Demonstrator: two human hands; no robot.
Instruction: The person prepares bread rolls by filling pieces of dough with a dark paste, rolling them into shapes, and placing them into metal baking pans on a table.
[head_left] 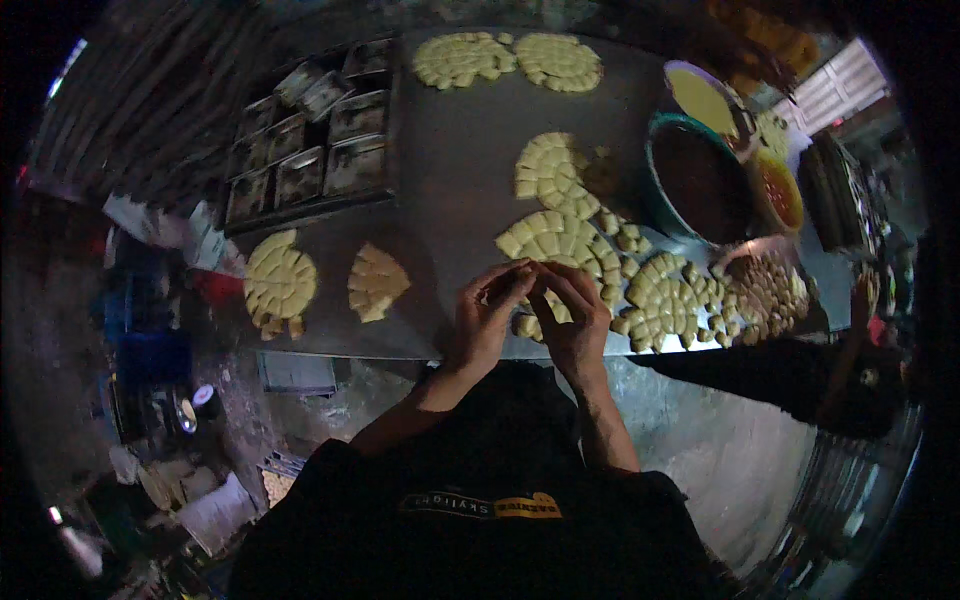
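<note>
Black cloth shirt (480,470) fills lower centre, bare left hand (483,315) and right hand (580,325) meet fingertip-to-fingertip above, any held piece indiscernible, and a careless wrist could sweep pale-yellow dough pieces (662,300), centre right, off the grey tabletop (450,190).

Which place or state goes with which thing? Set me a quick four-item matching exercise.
1. Metal tins
2. Teal tub
3. Tan dough wedge
4. Left hand

A. Toward the table's near edge, left of both hands
B. Fingertips beside the right hand's
C. Upper left, in a dark tray
D. Upper right, dark inside

Pairs: 1-C; 2-D; 3-A; 4-B
</note>
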